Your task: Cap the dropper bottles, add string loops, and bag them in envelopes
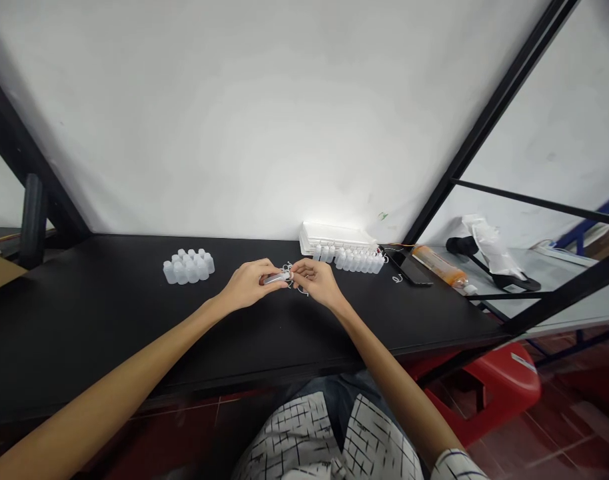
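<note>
Near the middle of the black table, my left hand is closed around a small whitish bottle that lies sideways, its cap end toward the right. The fingertips of my right hand pinch at that cap end. Small white loops lie beside and behind the fingers. To the left stands a cluster of whitish bottles. On the right, a row of similar bottles stands in front of a stack of white trays.
A black phone and a single white loop lie at the right of the table. Beyond the black frame are an orange-labelled bottle and a black object with clear plastic. A red stool stands below.
</note>
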A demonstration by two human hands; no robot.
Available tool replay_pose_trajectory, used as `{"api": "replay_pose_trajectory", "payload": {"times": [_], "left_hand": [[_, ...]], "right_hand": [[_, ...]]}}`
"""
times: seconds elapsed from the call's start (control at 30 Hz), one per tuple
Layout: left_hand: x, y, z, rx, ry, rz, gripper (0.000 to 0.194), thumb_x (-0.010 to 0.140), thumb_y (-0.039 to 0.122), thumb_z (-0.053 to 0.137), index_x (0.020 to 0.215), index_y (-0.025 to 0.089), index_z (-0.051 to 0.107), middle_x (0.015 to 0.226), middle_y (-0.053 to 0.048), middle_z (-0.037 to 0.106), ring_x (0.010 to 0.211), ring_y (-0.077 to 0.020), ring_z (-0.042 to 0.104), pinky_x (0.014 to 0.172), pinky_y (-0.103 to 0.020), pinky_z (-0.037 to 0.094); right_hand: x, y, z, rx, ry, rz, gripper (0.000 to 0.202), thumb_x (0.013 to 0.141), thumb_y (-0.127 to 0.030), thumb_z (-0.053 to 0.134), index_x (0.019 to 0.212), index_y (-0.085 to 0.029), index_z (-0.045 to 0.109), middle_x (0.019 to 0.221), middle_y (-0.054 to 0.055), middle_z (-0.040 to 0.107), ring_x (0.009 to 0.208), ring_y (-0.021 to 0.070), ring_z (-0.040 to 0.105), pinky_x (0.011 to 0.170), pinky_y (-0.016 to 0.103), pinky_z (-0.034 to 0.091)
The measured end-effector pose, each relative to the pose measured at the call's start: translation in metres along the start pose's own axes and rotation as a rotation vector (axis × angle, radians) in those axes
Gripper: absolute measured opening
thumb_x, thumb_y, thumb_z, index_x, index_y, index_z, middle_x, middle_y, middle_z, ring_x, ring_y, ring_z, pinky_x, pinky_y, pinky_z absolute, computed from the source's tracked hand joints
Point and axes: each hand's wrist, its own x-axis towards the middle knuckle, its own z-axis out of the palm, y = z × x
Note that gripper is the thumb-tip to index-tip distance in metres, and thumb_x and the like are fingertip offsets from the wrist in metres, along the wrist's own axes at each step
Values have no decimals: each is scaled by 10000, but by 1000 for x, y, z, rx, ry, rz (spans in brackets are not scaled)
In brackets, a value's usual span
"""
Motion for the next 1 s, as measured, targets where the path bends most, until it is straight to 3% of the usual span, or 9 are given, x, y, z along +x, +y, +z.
{"api": "replay_pose_trajectory", "payload": {"times": [0.17, 0.33, 0.53, 0.67, 0.9, 1.0], "left_hand": [[-1, 1, 2, 39, -4, 20, 366, 881, 537, 603, 963, 224, 773, 782, -6, 596, 593, -107, 447, 599, -250, 349], [-2, -1, 3, 83, -4, 45, 385, 912, 524, 553, 884, 203, 764, 744, -3, 575, 592, -109, 458, 582, -246, 332], [-3, 2, 5, 74, -28, 83, 381, 951, 490, 496, 934, 205, 749, 749, -7, 579, 637, -126, 486, 604, -243, 351], [-2, 4, 4, 90, -13, 70, 397, 952, 501, 490, 900, 193, 736, 736, -8, 617, 632, -130, 500, 595, -240, 345], [-2, 5, 2, 146, -17, 6, 488, 967, 558, 420, 855, 204, 736, 660, -1, 647, 586, -135, 528, 572, -246, 319], [-3, 6, 0, 154, -6, 6, 471, 977, 556, 395, 1001, 228, 733, 803, -11, 705, 631, -144, 558, 612, -253, 360]], "right_hand": [[-2, 0, 3, -15, 10, -18, 197, 821, -307, 635, 898, -138, 701, 711, 46, 670, 602, 144, 639, 455, 215, 456], [-5, 2, 4, 9, -20, -66, 279, 852, -369, 607, 944, -144, 743, 857, 72, 669, 609, 127, 635, 432, 216, 488], [-5, 6, 1, 17, -140, 10, 352, 886, -397, 568, 1057, -148, 748, 686, 27, 643, 519, 105, 593, 449, 221, 497], [-5, 1, 0, 86, -179, 55, 398, 872, -409, 585, 1103, -120, 730, 679, 35, 638, 550, 123, 603, 460, 236, 507], [-5, -6, 2, 149, -155, 88, 404, 821, -459, 649, 1004, -108, 733, 773, 66, 658, 598, 142, 637, 433, 230, 501], [-5, -6, 2, 165, -138, 86, 380, 808, -459, 669, 949, -110, 725, 773, 63, 645, 603, 142, 638, 431, 228, 503]]}}
